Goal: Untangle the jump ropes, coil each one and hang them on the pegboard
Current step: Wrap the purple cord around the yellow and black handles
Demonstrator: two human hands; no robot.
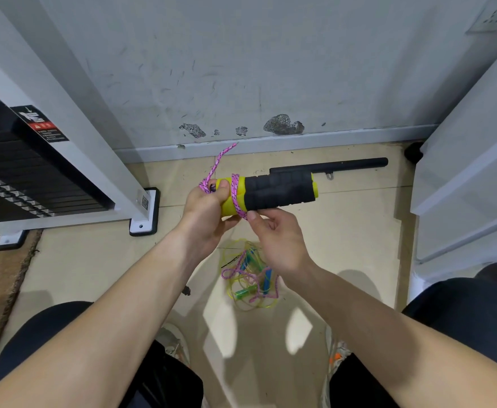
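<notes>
Our left hand grips the yellow-and-black jump-rope handles. Our right hand pinches the pink cord wound round them. Below the handles, tangled ropes lie on the floor. The weight-stack label is unreadable.

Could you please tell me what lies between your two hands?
In the head view, the yellow handle ends, wound with pink rope, lie between the left hand and the right hand.
</notes>
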